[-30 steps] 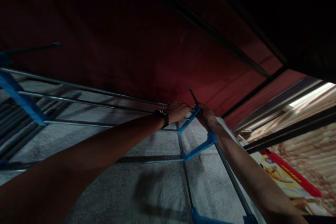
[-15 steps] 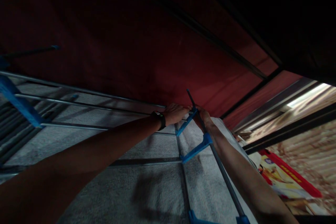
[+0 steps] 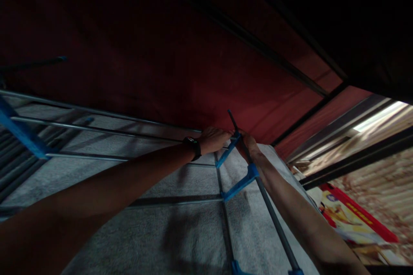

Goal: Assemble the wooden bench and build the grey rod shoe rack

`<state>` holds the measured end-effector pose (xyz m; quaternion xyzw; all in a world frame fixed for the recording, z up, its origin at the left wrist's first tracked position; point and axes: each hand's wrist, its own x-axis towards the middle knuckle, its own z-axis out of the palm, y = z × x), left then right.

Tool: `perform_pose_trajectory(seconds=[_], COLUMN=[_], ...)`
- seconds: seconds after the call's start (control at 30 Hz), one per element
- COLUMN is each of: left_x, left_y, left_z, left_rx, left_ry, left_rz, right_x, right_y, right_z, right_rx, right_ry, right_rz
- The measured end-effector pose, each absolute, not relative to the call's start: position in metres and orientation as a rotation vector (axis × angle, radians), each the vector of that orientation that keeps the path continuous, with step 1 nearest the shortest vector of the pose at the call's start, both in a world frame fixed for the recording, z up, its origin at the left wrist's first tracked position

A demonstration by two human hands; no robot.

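A rack frame of grey metal tubes and blue plastic connectors lies over a grey fleecy cloth. My left hand (image 3: 214,139), with a black band on its wrist, is closed around the end of a thin metal tube (image 3: 151,137), close to a blue connector (image 3: 228,150). From the far side, my right hand (image 3: 249,142) closes around that connector where it meets a long side pole (image 3: 274,215); its fingers are partly hidden behind the pole. Lower on the same pole sits a second blue connector (image 3: 240,184). Another blue bracket (image 3: 24,131) joins the tubes at the far left.
A dark red fabric or panel (image 3: 193,68) rises behind the frame, crossed by dark bars. Several loose grey tubes (image 3: 19,163) lie at the left on the cloth (image 3: 138,240). On the right are a red and yellow printed package (image 3: 355,215) and a dark beam (image 3: 361,161).
The frame's left bracket, tubes and side pole have shifted slightly left in view. My left wrist has moved a little left too. Both hands keep their hold at the same joint.
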<state>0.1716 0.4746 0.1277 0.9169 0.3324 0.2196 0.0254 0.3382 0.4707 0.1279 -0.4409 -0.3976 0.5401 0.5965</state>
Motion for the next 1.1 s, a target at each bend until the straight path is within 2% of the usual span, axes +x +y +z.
perform_pose_trajectory(seconds=[0.37,0.53,0.67,0.73,0.83,1.0,1.1], left_x=[0.169,0.173,0.159,0.141,0.107,0.052,0.030], left_y=[0.475,0.471,0.445,0.423,0.399,0.411,0.432], left_z=[0.116,0.129,0.133,0.119,0.077,0.007,-0.016], left_rx=[2.857,2.887,3.046,3.117,3.128,2.748,2.596], left_ry=[1.051,1.029,0.908,0.801,0.765,1.300,1.419], left_rz=[0.725,0.674,0.840,0.860,0.651,0.373,0.304], right_x=[0.328,0.332,0.350,0.365,0.382,0.383,0.376], right_y=[0.470,0.472,0.468,0.463,0.456,0.441,0.433], right_z=[0.128,0.129,0.121,0.110,0.086,0.042,0.026], right_rx=[-1.095,-1.121,-1.106,-1.166,-1.325,-1.453,-1.487], right_ry=[-0.838,-0.935,-0.981,-0.946,-0.881,-1.102,-1.235], right_rz=[1.249,1.309,1.325,1.309,1.270,1.119,1.100])
